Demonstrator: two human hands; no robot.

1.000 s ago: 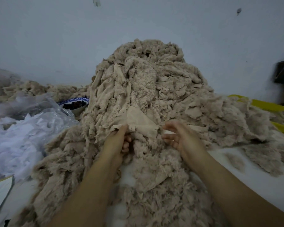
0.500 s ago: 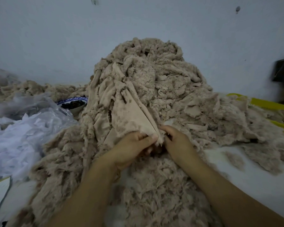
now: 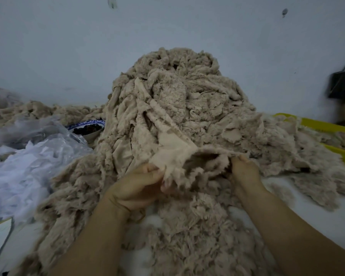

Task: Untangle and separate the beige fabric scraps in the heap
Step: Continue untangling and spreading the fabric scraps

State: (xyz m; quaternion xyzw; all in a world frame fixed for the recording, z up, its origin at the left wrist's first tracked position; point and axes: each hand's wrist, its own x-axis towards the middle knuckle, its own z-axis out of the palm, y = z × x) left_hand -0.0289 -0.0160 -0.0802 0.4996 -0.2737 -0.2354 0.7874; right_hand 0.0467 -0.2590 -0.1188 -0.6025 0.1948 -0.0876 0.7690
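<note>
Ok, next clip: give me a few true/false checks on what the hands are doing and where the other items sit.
1. The left hand and right hand both grip one beige scrap. True.
2. The bowl sits to the right of the heap. False: it is on the heap's left.
3. A yellow bin shows at the right. True.
4. The right hand lies flat on the table. False: its fingers pinch the scrap's edge.

We see a white table point(image 3: 317, 214) bearing the beige heap point(image 3: 187, 108) at centre, crumpled clear plastic point(image 3: 28, 168) at left, a blue-rimmed bowl point(image 3: 88, 128) beside it, and a yellow container point(image 3: 327, 126) at right.
</note>
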